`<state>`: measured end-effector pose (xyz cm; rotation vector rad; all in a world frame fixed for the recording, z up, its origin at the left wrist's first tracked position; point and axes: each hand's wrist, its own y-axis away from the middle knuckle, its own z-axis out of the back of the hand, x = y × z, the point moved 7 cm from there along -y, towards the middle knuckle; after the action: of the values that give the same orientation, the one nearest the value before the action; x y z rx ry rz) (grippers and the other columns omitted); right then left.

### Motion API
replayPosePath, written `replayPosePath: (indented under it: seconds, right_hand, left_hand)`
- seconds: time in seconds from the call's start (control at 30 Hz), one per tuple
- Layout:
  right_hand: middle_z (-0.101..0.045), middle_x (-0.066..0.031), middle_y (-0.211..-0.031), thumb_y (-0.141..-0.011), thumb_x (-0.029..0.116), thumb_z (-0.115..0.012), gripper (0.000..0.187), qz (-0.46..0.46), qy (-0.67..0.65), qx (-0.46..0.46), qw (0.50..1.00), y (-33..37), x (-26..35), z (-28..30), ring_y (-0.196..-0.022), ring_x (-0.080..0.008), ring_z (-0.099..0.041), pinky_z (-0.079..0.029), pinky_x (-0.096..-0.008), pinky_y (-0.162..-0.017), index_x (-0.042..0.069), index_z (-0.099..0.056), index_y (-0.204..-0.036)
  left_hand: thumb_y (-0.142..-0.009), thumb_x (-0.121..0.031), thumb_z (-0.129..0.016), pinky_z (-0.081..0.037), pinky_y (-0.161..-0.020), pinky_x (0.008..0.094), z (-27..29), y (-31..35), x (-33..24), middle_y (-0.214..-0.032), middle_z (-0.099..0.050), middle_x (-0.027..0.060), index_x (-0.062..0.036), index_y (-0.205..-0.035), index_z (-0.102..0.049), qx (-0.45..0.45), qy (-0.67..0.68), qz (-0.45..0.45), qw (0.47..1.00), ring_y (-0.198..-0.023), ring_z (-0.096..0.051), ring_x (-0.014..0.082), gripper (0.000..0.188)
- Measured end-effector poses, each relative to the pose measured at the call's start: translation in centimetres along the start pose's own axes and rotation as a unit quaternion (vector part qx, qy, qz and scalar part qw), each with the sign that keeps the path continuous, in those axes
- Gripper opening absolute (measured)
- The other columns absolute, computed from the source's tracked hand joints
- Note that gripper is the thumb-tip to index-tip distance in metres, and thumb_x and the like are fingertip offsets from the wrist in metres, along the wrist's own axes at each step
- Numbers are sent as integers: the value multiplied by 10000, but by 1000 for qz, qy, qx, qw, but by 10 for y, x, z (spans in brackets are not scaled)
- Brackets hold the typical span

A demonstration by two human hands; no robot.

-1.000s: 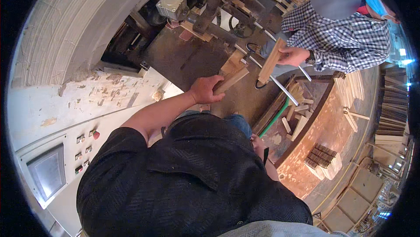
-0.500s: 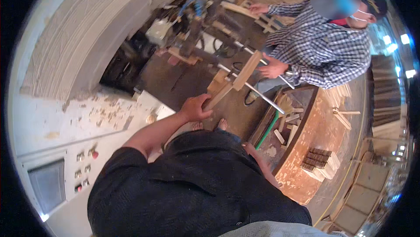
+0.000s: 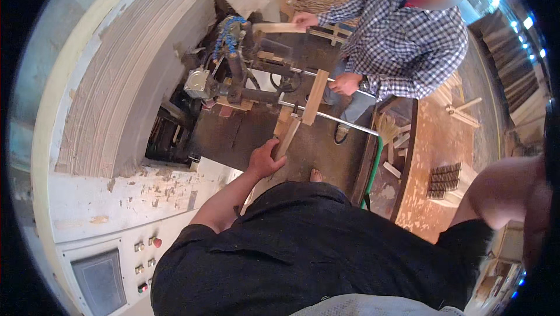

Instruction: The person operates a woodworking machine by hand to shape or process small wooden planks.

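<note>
The fingers of our left hand [image 3: 266,161] are closed around the near end of a wooden block [image 3: 287,141] at the centre of the frame, probably so that its far end is left free by the metal rail [image 3: 353,126]. Its long axis runs upward, leaning slightly right. Just beyond, a board [image 3: 315,97] slants much the same way beside a co-worker's hand [image 3: 345,84]. At the right rim our right arm [image 3: 501,185] bends upward; we cannot tell what its fingers do

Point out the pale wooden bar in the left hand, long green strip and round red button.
Pale wooden bar [image 3: 288,138]: head view, middle of its length.
Long green strip [image 3: 375,167]: head view, mid-length.
Round red button [image 3: 157,242]: head view, cap.
</note>
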<state>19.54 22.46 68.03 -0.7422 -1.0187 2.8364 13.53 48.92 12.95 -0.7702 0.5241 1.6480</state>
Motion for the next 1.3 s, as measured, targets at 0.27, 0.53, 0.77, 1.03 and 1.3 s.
replayPosePath:
  seconds: [0.27,0.53,0.77,1.03,1.3]
  right_hand:
    - [-615,-126,-1144,-908,299,-609,468,82,11,78,993,-44,31,-13,-1048,-222,-588,-467,-372,-928,2,-553,-1266]
    - [-604,-130,-1163,-916,319,-597,482,74,18,59,995,-47,31,3,-1063,-229,-580,-466,-375,-935,5,-539,-1277]
    - [-594,-133,-1180,-923,336,-587,494,61,23,55,996,-42,24,14,-1076,-235,-573,-464,-379,-941,8,-527,-1287]
    - [-583,-136,-1199,-930,356,-575,509,36,56,24,997,-48,7,37,-1090,-242,-565,-463,-382,-948,12,-513,-1299]
    - [-571,-139,-1218,-938,377,-564,523,14,104,-24,994,-45,-12,84,-1105,-249,-557,-461,-386,-955,15,-499,-1311]
  left_hand:
    - [-760,-418,-758,-541,-854,467,5,11,1,-1155,-659,186,-84,-1285,-514,-48,21,23,998,-993,-676,372,670]
    - [-772,-415,-761,-546,-811,473,13,12,-6,-1051,-684,195,-97,-1251,-525,-29,28,29,999,-950,-678,399,622]
    - [-774,-416,-765,-549,-778,483,6,13,-4,-1039,-685,184,-109,-1249,-511,-28,25,5,999,-897,-685,399,620]
    - [-784,-509,-743,-543,-858,420,2,16,6,-1098,-690,151,-106,-1338,-522,26,23,47,998,-973,-689,316,720]
    - [-733,-549,-798,-553,-894,393,0,20,7,-1126,-698,143,-61,-1294,-572,20,26,77,996,-976,-708,276,777]
